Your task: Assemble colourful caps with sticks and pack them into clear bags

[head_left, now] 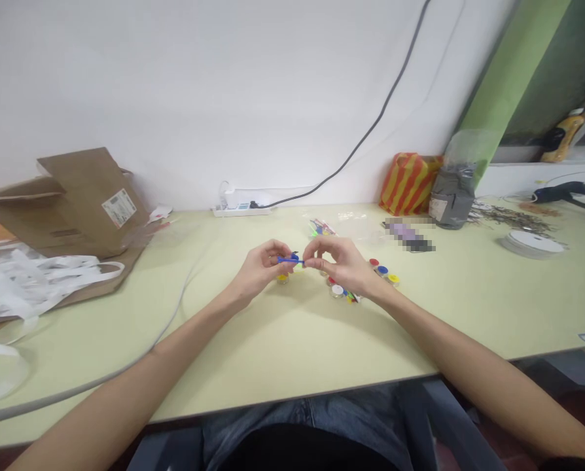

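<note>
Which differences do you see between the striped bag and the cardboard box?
The striped bag is red and yellow, the cardboard box plain brown. The bag stands upright; the box sags, flaps askew. The box shows a white label; the bag shows none. Both sit near the wall.

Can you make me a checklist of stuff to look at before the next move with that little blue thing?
1. Both hands on the blue plastic piece: ok, the left hand and right hand pinch it.
2. Piece held tight: cannot tell from this view.
3. Yellow-lidded pot: ok, it sits on the table below the left hand.
4. White-lidded pot: ok, it sits just below the right hand.
5. What is inside the pots: cannot tell.
6. Grey cable: ok, it lies left of the hands, away from them.
</note>
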